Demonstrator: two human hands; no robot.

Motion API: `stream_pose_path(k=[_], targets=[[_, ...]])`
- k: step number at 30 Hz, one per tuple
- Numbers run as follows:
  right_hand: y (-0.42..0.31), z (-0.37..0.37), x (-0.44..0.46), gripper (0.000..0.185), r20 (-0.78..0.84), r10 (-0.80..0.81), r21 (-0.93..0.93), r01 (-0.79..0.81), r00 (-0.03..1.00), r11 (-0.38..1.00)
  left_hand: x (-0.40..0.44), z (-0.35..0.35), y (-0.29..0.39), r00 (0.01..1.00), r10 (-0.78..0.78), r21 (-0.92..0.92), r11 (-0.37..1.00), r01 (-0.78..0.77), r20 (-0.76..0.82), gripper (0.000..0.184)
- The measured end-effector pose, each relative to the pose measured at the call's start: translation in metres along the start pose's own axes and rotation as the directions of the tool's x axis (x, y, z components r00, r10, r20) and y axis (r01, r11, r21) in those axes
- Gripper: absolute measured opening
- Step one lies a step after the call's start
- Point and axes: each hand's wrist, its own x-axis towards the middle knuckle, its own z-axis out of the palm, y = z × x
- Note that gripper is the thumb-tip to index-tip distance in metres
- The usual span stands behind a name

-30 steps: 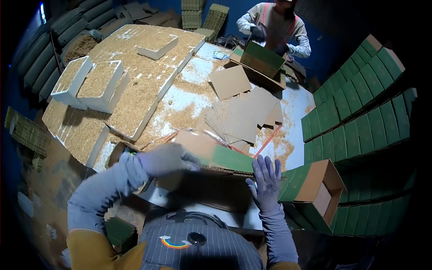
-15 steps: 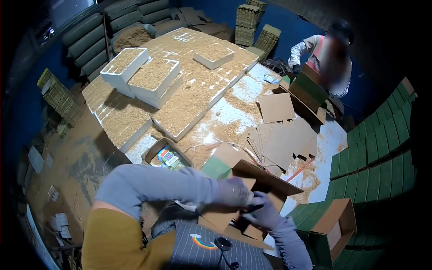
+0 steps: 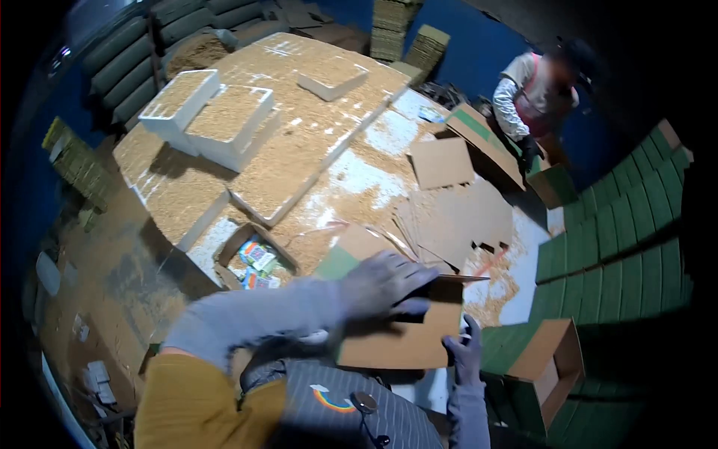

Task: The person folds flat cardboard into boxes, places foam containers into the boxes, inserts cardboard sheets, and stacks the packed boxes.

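A brown cardboard box stands in front of my body, with a raised flap along its far side and a dark opening near the top. My left hand, in a grey glove, lies over the top of this box with its fingers stretched out, slightly blurred. At the box's right side, my gloved right hand grips the edge, thumb on the near face and fingers along the side. Just beyond my left forearm, a small open carton holds colourful packets.
Flat cardboard sheets lie on the table ahead. White trays of grainy material stand farther back. Green boxes line the right side, with an open box nearby. Across the table, a co-worker handles a long carton.
My hands have parted: the left now lies flat over the box and the right has moved to its right side. The box's top panels have folded inward. The co-worker's hand has reached downward.
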Motion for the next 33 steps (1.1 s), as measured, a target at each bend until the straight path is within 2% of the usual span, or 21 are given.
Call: stream_pose_path(k=[1,2,4,5,6,8,9,10,12,13,15,17,18,20,21,23,24,25,28,30,33], targets=[[-0.015,0.006,-0.001,0.075,0.105,0.128,0.267,-0.152,0.986,0.952,-0.019,-0.014,0.006,0.992,0.092,-0.021,0.996,-0.091,0.088,0.081],[0.019,0.005,0.014,0.074,0.139,0.103,0.338,-0.145,0.985,0.93,-0.034,-0.023,0.005,0.918,0.162,-0.217,0.972,-0.086,0.362,0.087],[-0.022,0.014,0.011,0.076,0.211,0.105,0.319,-0.17,0.972,0.932,-0.081,-0.003,-0.015,0.8,0.343,-0.025,0.924,-0.381,0.493,0.089],[-0.022,0.014,0.018,0.078,0.245,0.121,0.226,-0.178,0.962,0.958,-0.097,0.016,-0.036,0.765,0.416,0.057,0.861,-0.505,0.492,0.076],[-0.016,0.008,0.022,0.078,0.234,0.121,0.228,-0.176,0.965,0.958,-0.086,0.014,-0.046,0.82,0.407,0.019,0.892,-0.452,0.402,0.065],[-0.013,-0.012,0.039,0.079,0.221,-0.244,0.321,0.166,0.944,0.933,-0.076,0.016,-0.067,0.878,0.371,-0.008,0.922,-0.387,0.303,0.056],[-0.052,-0.02,0.03,0.077,0.276,-0.336,0.37,0.223,0.9,0.902,-0.076,0.027,-0.077,0.984,-0.041,-0.35,0.931,0.101,0.172,0.047],[-0.058,-0.02,0.031,0.07,0.232,-0.389,0.335,0.303,0.891,0.892,-0.078,0.037,-0.084,0.862,-0.467,-0.662,0.585,0.469,0.198,0.039],[-0.041,-0.021,0.056,0.054,0.182,-0.324,0.128,0.304,0.929,0.944,-0.089,0.101,-0.111,0.618,-0.706,-0.748,0.189,0.636,0.347,0.044],[-0.009,-0.019,0.077,0.047,0.152,-0.207,-0.041,0.216,0.966,0.976,-0.087,0.102,-0.109,0.565,-0.74,-0.397,0.426,0.813,0.364,0.046],[0.04,-0.016,0.101,0.047,0.019,-0.052,0.184,0.047,0.998,0.982,-0.098,0.098,-0.108,0.769,-0.636,-0.148,0.756,0.638,0.066,0.051],[0.022,-0.003,0.088,0.053,-0.086,-0.076,0.085,0.084,0.993,0.993,-0.104,0.067,-0.123,0.684,-0.707,-0.055,0.687,0.725,0.18,0.062],[0.005,0.005,0.076,0.054,-0.081,-0.048,0.125,0.058,0.996,0.99,-0.1,0.033,-0.139,0.607,-0.793,-0.303,0.591,0.748,-0.049,0.066],[0.002,0.012,0.069,0.059,-0.074,-0.054,0.138,0.064,0.996,0.988,-0.091,-0.053,-0.177,0.267,-0.904,-0.763,0.424,0.487,-0.333,0.071],[0.01,0.009,0.07,0.064,-0.07,-0.091,0.108,0.098,0.993,0.989,-0.098,-0.088,-0.219,0.021,-0.854,-0.713,0.448,0.539,-0.52,0.055],[0.008,0.006,0.068,0.067,0.032,-0.05,0.229,0.042,0.998,0.972,-0.137,-0.117,-0.318,-0.383,-0.634,-0.739,0.613,0.281,-0.672,0.068],[0.015,0.006,0.069,0.061,0.032,-0.132,0.235,0.121,0.991,0.965,-0.163,-0.122,-0.377,-0.566,-0.639,-0.854,0.376,0.36,-0.52,0.084],[0.016,0.006,0.068,0.061,0.03,-0.134,0.225,0.124,0.991,0.967,-0.164,-0.134,-0.394,-0.57,-0.64,-0.857,0.376,0.352,-0.515,0.084],[0.007,0.016,0.066,0.059,0.022,-0.089,0.194,0.083,0.996,0.977,-0.168,-0.149,-0.428,-0.549,-0.781,-0.897,0.034,0.44,-0.299,0.106],[0.003,0.022,0.065,0.058,0.017,-0.067,0.184,0.063,0.998,0.981,-0.141,-0.153,-0.421,-0.68,-0.671,-0.941,0.081,0.329,-0.295,0.115],[0.002,0.023,0.063,0.056,0.011,-0.05,0.175,0.047,0.999,0.983,-0.148,-0.146,-0.451,-0.707,-0.668,-0.953,0.011,0.304,-0.233,0.126]])
